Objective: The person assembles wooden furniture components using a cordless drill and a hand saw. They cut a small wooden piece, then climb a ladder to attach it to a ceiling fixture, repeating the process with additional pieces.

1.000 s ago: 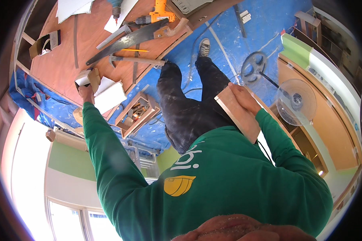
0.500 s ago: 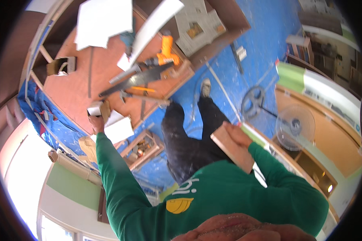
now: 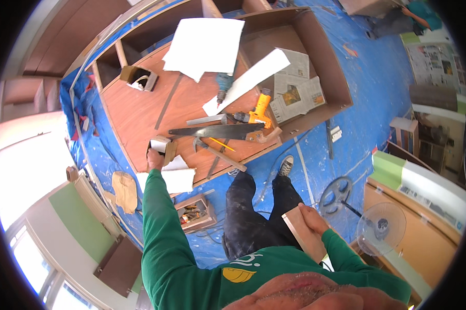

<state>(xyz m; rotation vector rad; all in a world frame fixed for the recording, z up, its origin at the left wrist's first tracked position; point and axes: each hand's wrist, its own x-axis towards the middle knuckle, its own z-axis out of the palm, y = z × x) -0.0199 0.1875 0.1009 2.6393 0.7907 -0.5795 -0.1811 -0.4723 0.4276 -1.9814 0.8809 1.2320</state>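
Observation:
My left hand (image 3: 154, 158) reaches out to the near edge of a brown wooden panel (image 3: 134, 116) and grips a small tan and white block (image 3: 161, 145) there. Close to my body, above my dark trousers, my right hand (image 3: 311, 219) holds a flat light wooden board (image 3: 301, 233) by its edge. To the right of the block a hand saw (image 3: 217, 132) lies on the panel, with a yellow pencil (image 3: 223, 145) and a thin wooden stick (image 3: 226, 160) beside it.
An orange drill (image 3: 262, 105), a teal drill (image 3: 223, 86), white paper sheets (image 3: 204, 44) and newspaper (image 3: 295, 88) lie on the panel and cabinet. An open toolbox (image 3: 194, 212) sits on the blue tarp floor (image 3: 367, 103). A standing fan (image 3: 380, 228) is at right.
The view has tilted, so the panel and tools now sit lower and more central. My left hand stays on the block and my right hand keeps the board.

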